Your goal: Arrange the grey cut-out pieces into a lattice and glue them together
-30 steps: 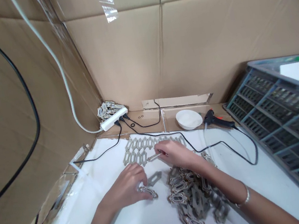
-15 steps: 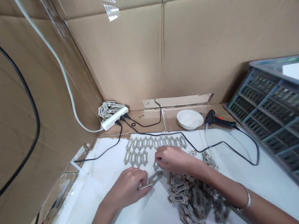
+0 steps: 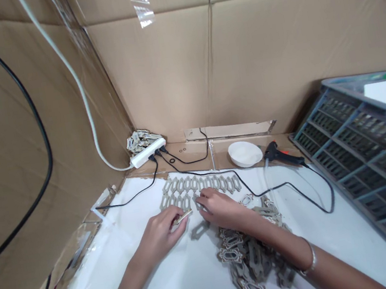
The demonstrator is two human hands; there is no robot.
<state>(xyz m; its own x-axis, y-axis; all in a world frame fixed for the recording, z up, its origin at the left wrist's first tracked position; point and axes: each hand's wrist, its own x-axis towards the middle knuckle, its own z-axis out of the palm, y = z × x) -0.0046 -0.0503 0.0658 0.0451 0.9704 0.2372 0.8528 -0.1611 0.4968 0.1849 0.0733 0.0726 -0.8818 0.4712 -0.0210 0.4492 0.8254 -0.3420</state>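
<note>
Two hands apart: left hand (image 3: 160,236) pinches a slim cutout strip (image 3: 183,216); right hand (image 3: 218,208) rests at the rows of ornate grey cutouts (image 3: 198,188), grip unclear. Loose cutout (image 3: 200,230) and cutout pile (image 3: 250,263) lie nearer on the white table (image 3: 100,278).
</note>
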